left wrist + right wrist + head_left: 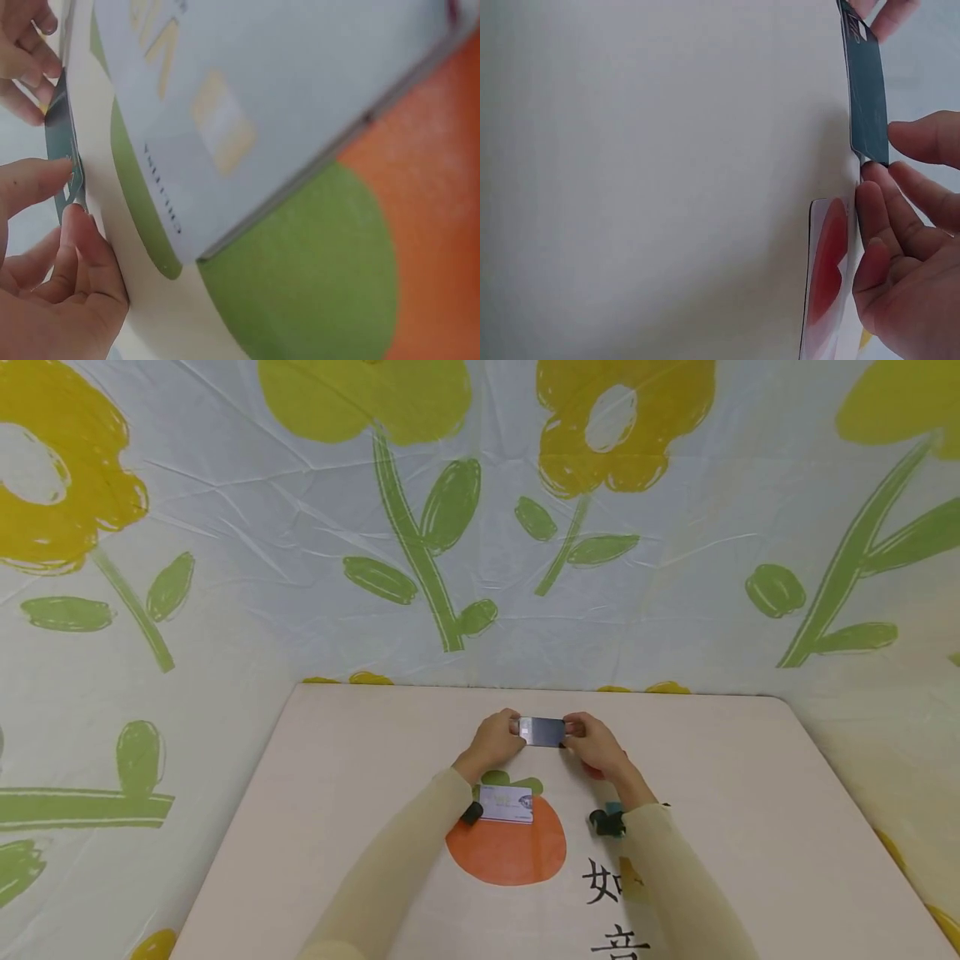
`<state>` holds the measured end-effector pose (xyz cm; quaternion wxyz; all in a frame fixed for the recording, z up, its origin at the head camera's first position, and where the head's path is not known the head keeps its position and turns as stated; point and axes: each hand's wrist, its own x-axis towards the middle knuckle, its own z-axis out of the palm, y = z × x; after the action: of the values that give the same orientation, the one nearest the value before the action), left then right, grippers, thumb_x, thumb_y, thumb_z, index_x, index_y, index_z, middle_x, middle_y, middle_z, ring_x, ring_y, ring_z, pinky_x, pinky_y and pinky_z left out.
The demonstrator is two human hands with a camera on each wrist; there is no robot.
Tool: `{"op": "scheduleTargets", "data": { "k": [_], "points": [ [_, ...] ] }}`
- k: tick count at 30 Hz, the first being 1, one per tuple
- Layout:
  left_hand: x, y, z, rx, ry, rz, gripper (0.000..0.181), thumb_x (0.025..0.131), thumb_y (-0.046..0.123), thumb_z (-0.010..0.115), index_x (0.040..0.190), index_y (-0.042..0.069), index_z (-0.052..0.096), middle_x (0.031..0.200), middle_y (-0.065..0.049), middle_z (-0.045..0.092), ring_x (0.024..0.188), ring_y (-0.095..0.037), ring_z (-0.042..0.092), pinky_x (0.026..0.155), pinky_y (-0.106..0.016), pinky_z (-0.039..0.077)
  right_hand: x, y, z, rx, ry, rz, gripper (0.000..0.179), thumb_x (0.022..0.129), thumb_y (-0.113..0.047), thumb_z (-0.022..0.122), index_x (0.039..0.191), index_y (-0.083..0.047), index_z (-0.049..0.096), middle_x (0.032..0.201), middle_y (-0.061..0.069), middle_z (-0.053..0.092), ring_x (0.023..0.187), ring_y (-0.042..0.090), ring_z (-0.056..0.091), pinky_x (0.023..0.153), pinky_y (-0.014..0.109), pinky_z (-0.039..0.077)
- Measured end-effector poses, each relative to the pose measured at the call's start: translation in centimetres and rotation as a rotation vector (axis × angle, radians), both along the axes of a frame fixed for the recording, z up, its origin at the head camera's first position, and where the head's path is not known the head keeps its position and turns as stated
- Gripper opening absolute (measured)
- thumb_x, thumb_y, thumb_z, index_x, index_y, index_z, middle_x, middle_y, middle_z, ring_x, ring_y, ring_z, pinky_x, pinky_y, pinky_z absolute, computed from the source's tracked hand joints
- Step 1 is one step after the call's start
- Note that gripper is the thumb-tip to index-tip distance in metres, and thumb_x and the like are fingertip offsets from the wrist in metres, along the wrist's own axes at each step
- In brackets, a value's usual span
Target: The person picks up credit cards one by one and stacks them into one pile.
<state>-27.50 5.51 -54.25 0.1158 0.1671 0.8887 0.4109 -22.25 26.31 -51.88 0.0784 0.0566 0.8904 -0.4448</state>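
Note:
My left hand (496, 739) and right hand (596, 743) hold a dark blue-grey card (547, 732) between them near the far side of the table, one at each short end. In the left wrist view, the left thumb presses on the face of the card while the fingers curl at its edge. The right wrist view has the right thumb and fingers at the card's other end. A white card (506, 803) with a gold chip and gold lettering lies just behind the left wrist. Beside the right hand is a card with a red print (826, 274), mostly hidden in the head view.
The pale tabletop (322, 793) carries a printed orange fruit (510, 856) and black characters (602, 881). Part of a teal item (615, 807) shows by the right wrist camera (607, 823). A flower-printed curtain (300, 527) hangs behind the table.

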Motion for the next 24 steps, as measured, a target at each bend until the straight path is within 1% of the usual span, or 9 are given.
{"op": "scheduleTargets", "data": {
  "k": [4, 8, 12, 14, 19, 21, 24],
  "points": [
    [0.2, -0.3, 0.1, 0.062, -0.032, 0.011, 0.047, 0.089, 0.011, 0.070, 0.133, 0.003, 0.059, 0.109, -0.005, 0.068, 0.095, -0.016, 0.062, 0.084, -0.030, 0.051, 0.1, -0.2, 0.2, -0.007, -0.005, -0.023, 0.045, 0.097, -0.005, 0.057, 0.140, 0.006, 0.047, 0.127, 0.025, 0.056, 0.114, 0.038, 0.054, 0.101, 0.051, 0.043],
    [0.3, -0.7, 0.2, 0.074, -0.038, 0.017, 0.045, 0.091, 0.016, 0.069, 0.133, 0.006, 0.059, 0.111, -0.003, 0.070, 0.100, -0.016, 0.063, 0.088, -0.031, 0.050, 0.2, -0.3, 0.3, -0.038, -0.010, -0.034, 0.043, 0.098, -0.006, 0.054, 0.140, 0.006, 0.048, 0.129, 0.025, 0.056, 0.117, 0.038, 0.054, 0.103, 0.051, 0.041],
    [0.5, -1.2, 0.7, 0.078, -0.048, 0.029, 0.044, 0.093, 0.019, 0.067, 0.134, 0.009, 0.059, 0.113, -0.002, 0.069, 0.106, -0.017, 0.063, 0.092, -0.033, 0.049, 0.3, -0.4, 0.4, -0.084, 0.008, -0.031, 0.043, 0.099, -0.006, 0.053, 0.140, 0.006, 0.049, 0.129, 0.024, 0.057, 0.118, 0.038, 0.055, 0.103, 0.050, 0.042],
    [0.6, -1.5, 1.0, 0.089, -0.057, 0.034, 0.043, 0.093, 0.020, 0.066, 0.135, 0.010, 0.060, 0.115, -0.003, 0.069, 0.107, -0.017, 0.063, 0.091, -0.033, 0.050, 0.5, -0.5, 0.5, -0.116, 0.024, -0.032, 0.042, 0.098, -0.005, 0.054, 0.139, 0.006, 0.050, 0.128, 0.024, 0.058, 0.117, 0.038, 0.056, 0.101, 0.046, 0.043],
    [0.9, -2.6, 1.4, 0.119, -0.087, 0.044, 0.041, 0.091, 0.020, 0.069, 0.131, 0.011, 0.063, 0.114, -0.004, 0.069, 0.105, -0.019, 0.064, 0.089, -0.036, 0.051, 1.1, -1.0, 1.0, -0.210, 0.045, -0.032, 0.041, 0.097, -0.002, 0.055, 0.137, 0.007, 0.053, 0.126, 0.026, 0.059, 0.112, 0.036, 0.058, 0.089, 0.034, 0.048],
    [1.0, -3.1, 1.4, 0.124, -0.108, 0.045, 0.041, 0.090, 0.020, 0.070, 0.130, 0.011, 0.064, 0.113, -0.005, 0.069, 0.104, -0.021, 0.065, 0.089, -0.037, 0.051, 1.5, -1.3, 1.2, -0.262, 0.041, -0.031, 0.041, 0.097, -0.002, 0.055, 0.136, 0.008, 0.053, 0.126, 0.027, 0.057, 0.109, 0.035, 0.058, 0.086, 0.033, 0.050],
    [1.3, -4.1, 1.3, 0.135, -0.144, 0.038, 0.041, 0.091, 0.019, 0.069, 0.131, 0.011, 0.064, 0.113, -0.005, 0.069, 0.101, -0.020, 0.065, 0.088, -0.039, 0.051, 2.0, -1.8, 1.2, -0.328, 0.024, -0.032, 0.040, 0.098, -0.003, 0.055, 0.136, 0.007, 0.053, 0.126, 0.027, 0.056, 0.106, 0.033, 0.059, 0.088, 0.037, 0.052]
  ]
}}
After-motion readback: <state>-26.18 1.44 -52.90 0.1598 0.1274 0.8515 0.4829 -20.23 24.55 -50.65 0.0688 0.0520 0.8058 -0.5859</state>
